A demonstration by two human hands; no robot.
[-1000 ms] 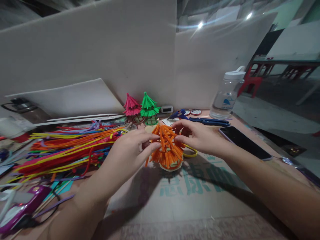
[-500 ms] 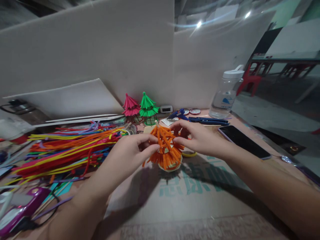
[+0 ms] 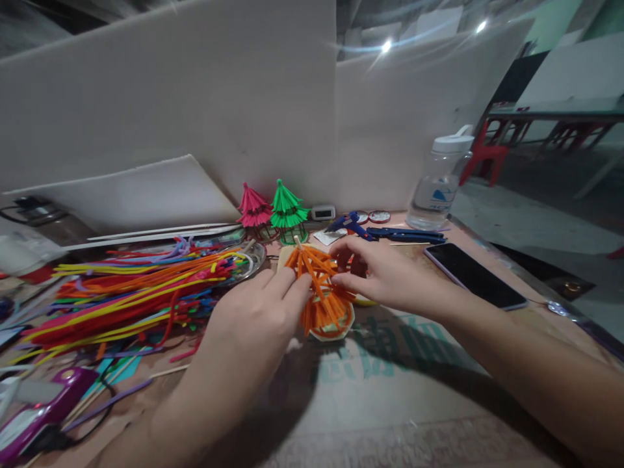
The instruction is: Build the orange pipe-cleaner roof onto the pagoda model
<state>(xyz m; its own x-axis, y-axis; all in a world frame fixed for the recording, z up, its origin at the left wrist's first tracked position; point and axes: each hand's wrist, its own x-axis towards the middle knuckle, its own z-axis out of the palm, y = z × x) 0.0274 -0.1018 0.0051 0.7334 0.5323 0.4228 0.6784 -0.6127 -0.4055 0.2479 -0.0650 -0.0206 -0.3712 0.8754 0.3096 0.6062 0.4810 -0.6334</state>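
Between my hands stands a small orange pipe-cleaner pavilion [image 3: 325,311], with a layered, fringed roof, a pale stick poking from its peak and a round pale base. My left hand [image 3: 263,311] covers its left side, fingers curled against the orange strands; their tips are partly hidden behind the model. On the other side, my right hand [image 3: 373,270] has its thumb and fingers bent in a pinch at the roof's right edge. Behind it are two similar models, a pink pavilion [image 3: 254,207] and a green pavilion [image 3: 288,211].
Loose coloured pipe cleaners [image 3: 131,292] are heaped at left, near a purple device [image 3: 53,406]. A blue glue gun [image 3: 353,225], dark blue pliers-like tool [image 3: 404,234], phone [image 3: 475,275] and water bottle [image 3: 439,185] lie or stand at right. White boards [image 3: 195,110] rise behind.
My left hand has moved forward and turned more palm-down over the orange pavilion's left side. The pavilion's peak has shifted slightly left. My right hand stays at its right edge, moved slightly left.
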